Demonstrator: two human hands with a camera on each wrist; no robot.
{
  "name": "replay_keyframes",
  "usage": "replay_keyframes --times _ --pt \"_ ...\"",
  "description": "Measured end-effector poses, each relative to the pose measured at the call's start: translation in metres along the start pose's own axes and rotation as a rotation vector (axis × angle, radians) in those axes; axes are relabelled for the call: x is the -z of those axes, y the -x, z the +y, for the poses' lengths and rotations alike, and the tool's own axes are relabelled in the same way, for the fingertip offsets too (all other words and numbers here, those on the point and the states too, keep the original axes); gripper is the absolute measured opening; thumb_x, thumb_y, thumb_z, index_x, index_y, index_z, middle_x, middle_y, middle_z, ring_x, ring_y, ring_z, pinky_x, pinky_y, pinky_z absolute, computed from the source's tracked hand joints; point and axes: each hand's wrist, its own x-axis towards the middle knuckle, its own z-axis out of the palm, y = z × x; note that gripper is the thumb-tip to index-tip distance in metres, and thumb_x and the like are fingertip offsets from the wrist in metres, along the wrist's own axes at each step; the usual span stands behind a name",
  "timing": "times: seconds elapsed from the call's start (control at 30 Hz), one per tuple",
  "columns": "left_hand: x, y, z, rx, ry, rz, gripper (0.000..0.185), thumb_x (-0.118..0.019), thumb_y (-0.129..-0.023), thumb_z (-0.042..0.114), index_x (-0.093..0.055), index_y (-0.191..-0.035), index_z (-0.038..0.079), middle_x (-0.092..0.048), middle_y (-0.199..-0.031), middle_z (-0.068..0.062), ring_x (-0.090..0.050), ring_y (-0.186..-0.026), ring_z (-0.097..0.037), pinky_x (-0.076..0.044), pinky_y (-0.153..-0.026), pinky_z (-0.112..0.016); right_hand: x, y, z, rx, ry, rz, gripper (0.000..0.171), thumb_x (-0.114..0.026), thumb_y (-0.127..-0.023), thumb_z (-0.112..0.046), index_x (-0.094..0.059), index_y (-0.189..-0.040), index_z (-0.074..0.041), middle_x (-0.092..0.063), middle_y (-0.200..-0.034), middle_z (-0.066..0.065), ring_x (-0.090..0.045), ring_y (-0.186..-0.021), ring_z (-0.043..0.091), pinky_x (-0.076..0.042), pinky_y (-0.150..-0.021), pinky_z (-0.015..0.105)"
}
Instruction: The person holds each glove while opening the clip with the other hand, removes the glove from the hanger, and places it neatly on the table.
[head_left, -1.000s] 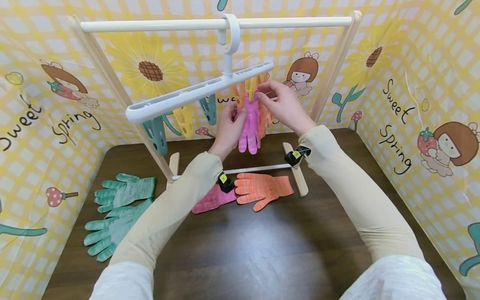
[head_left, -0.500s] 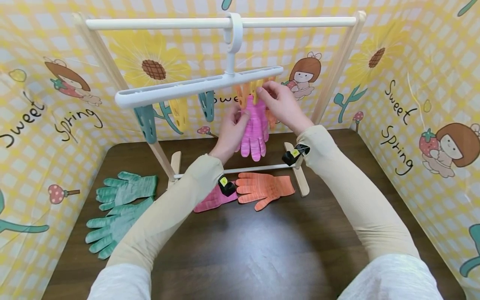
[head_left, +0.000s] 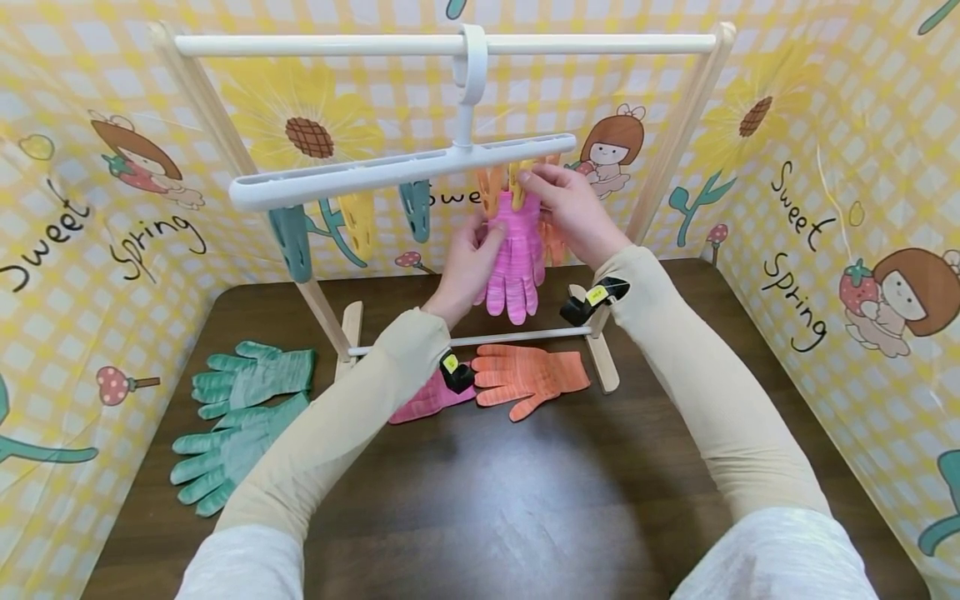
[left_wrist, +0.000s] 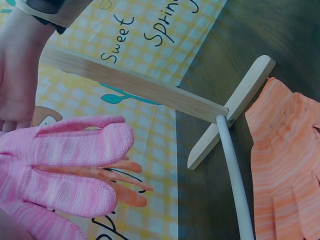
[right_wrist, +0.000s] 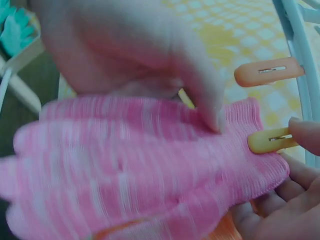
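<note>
A pink glove (head_left: 517, 267) hangs fingers down under the white clip hanger (head_left: 360, 175), which hooks over the rack's white rod (head_left: 600, 42). My left hand (head_left: 486, 243) holds the glove's body from the left; its thumb presses the knit (right_wrist: 210, 112). At the glove's cuff my right hand (head_left: 534, 182) pinches the yellow clip (right_wrist: 270, 141). An orange clip (right_wrist: 267, 75) hangs free beside it. Behind the pink glove hangs an orange glove (left_wrist: 125, 175), mostly hidden.
On the dark table lie a second pink glove (head_left: 423, 402), an orange glove (head_left: 525, 375) and two green gloves (head_left: 251, 379) at the left. The wooden rack's feet (head_left: 600, 358) and lower bar (left_wrist: 235, 180) stand mid-table. Yellow patterned walls enclose three sides.
The tilted hanger has swung closer to level and shifted right. Both hands stayed at the pink glove, which now hangs slightly lower and further right.
</note>
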Motion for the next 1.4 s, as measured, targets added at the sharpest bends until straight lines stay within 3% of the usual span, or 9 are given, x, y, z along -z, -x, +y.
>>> replay_keyframes --times 0.17,0.33,0.43,0.6,0.83,0.97,1.13,1.27,1.4 --pt "-0.002 -0.001 0.0 -0.021 -0.006 -0.01 0.034 -0.052 -0.108 0.015 -0.056 -0.134 -0.005 -0.068 -0.102 -0.018 -0.061 -0.083 -0.012 -0.051 -0.074 -0.025 0.001 0.002 0.001 -0.044 -0.114 0.023 0.041 -0.062 -0.106 -0.022 -0.06 -0.14 0.001 -0.065 -0.126 0.01 -0.061 -0.108 0.017 -0.049 -0.098 0.031" --pt "-0.003 -0.001 0.001 -0.051 -0.013 -0.016 0.031 -0.052 -0.108 0.013 -0.057 -0.131 -0.007 -0.068 -0.103 -0.019 -0.061 -0.084 -0.012 -0.051 -0.076 -0.025 0.001 0.002 0.003 -0.033 -0.204 0.062 0.031 -0.064 -0.104 -0.016 -0.066 -0.131 0.0 -0.069 -0.108 0.004 -0.062 -0.098 0.015 -0.048 -0.091 0.028" --pt "-0.004 0.0 0.0 -0.067 -0.014 -0.013 0.03 -0.053 -0.107 0.011 -0.057 -0.13 -0.008 -0.066 -0.097 -0.015 -0.059 -0.081 -0.011 -0.05 -0.074 -0.024 0.001 0.001 0.003 -0.029 -0.234 0.082 0.03 -0.066 -0.103 -0.015 -0.067 -0.13 -0.001 -0.071 -0.116 0.01 -0.064 -0.101 0.015 -0.049 -0.093 0.029" --pt "-0.005 0.0 -0.002 -0.08 -0.001 -0.017 0.028 -0.052 -0.107 0.009 -0.057 -0.128 -0.009 -0.063 -0.093 -0.008 -0.057 -0.081 -0.009 -0.049 -0.074 -0.022 -0.001 0.0 0.001 -0.041 -0.232 0.102 0.038 -0.067 -0.103 -0.015 -0.064 -0.137 0.001 -0.068 -0.129 0.016 -0.066 -0.106 0.016 -0.05 -0.098 0.03" --pt "-0.002 0.006 -0.008 -0.09 -0.078 -0.041 0.03 -0.052 -0.108 0.013 -0.06 -0.128 -0.008 -0.068 -0.107 -0.02 -0.061 -0.091 -0.015 -0.05 -0.082 -0.024 -0.003 0.0 0.0 -0.068 -0.249 0.131 0.047 -0.066 -0.103 -0.016 -0.056 -0.145 0.003 -0.069 -0.108 0.005 -0.064 -0.09 0.012 -0.049 -0.089 0.026" --pt "0.0 0.009 -0.014 -0.084 -0.094 -0.048 0.031 -0.053 -0.108 0.014 -0.061 -0.129 -0.008 -0.069 -0.108 -0.022 -0.06 -0.09 -0.014 -0.05 -0.081 -0.024 -0.003 0.001 -0.001 -0.077 -0.238 0.127 0.05 -0.065 -0.103 -0.017 -0.053 -0.148 0.002 -0.068 -0.106 0.003 -0.065 -0.086 0.012 -0.048 -0.092 0.028" --pt "0.002 0.015 -0.021 -0.076 -0.088 -0.034 0.028 -0.054 -0.107 0.013 -0.062 -0.126 -0.007 -0.062 -0.09 -0.009 -0.053 -0.078 -0.009 -0.045 -0.072 -0.022 -0.004 0.003 -0.002 -0.096 -0.236 0.105 0.051 -0.065 -0.104 -0.019 -0.052 -0.149 0.0 -0.067 -0.111 0.003 -0.066 -0.088 0.012 -0.048 -0.097 0.033" --pt "0.005 0.019 -0.028 -0.067 -0.092 -0.029 0.026 -0.054 -0.108 0.013 -0.063 -0.123 -0.006 -0.052 -0.078 -0.001 -0.045 -0.067 -0.01 -0.04 -0.063 -0.023 -0.004 0.004 -0.003 -0.095 -0.245 0.094 0.048 -0.064 -0.104 -0.02 -0.053 -0.147 0.0 -0.063 -0.105 0.002 -0.062 -0.081 0.011 -0.052 -0.087 0.03" --pt "0.01 0.023 -0.032 -0.044 -0.107 -0.027 0.026 -0.054 -0.108 0.016 -0.063 -0.124 -0.003 -0.051 -0.075 0.001 -0.042 -0.063 -0.01 -0.038 -0.06 -0.024 -0.004 0.005 -0.003 -0.096 -0.269 0.083 0.044 -0.063 -0.105 -0.02 -0.054 -0.143 0.001 -0.062 -0.1 0.002 -0.061 -0.078 0.01 -0.053 -0.081 0.027"
